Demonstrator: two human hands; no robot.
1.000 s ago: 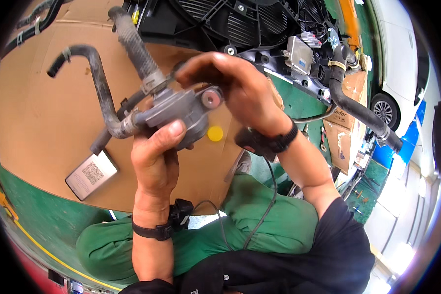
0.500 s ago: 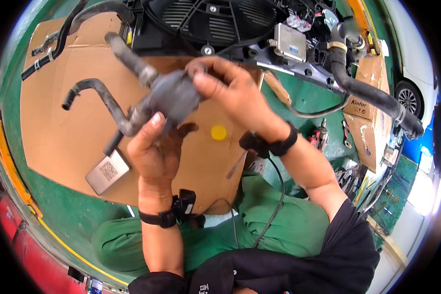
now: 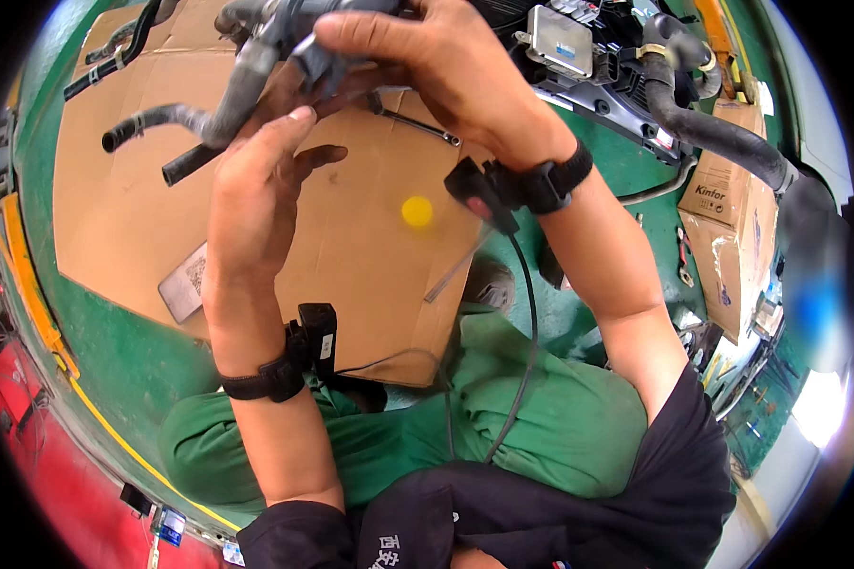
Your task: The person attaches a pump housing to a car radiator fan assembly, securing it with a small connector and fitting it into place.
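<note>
My right hand [image 3: 446, 76] grips a dark grey housing with hoses [image 3: 323, 59] near the top edge, thumb across it. My left hand [image 3: 256, 190] is below, thumb and fingers around the lower part, where a bent grey hose [image 3: 237, 95] and a short black hose [image 3: 185, 166] hang leftward. The housing's top is cut off by the frame. Beneath are a brown cardboard sheet [image 3: 342, 266], a yellow round cap [image 3: 417, 211], a wrench-like tool [image 3: 427, 128], a thin rod [image 3: 451, 275] and a phone [image 3: 182, 284] partly behind my left wrist. Both wrists wear strapped black devices with cables.
A black fan assembly [image 3: 617, 104] with a silver module [image 3: 562, 43] and thick hose [image 3: 693, 128] fills the upper right. Loose hoses [image 3: 114, 62] lie upper left. A cardboard box [image 3: 726, 247] and a red-handled tool [image 3: 683, 256] are on the right, a yellow rail [image 3: 28, 284] on the left.
Both hands have lifted the housing and hoses up toward the top edge, my left hand also shifting leftward. The tool on the cardboard beneath them has come into view.
</note>
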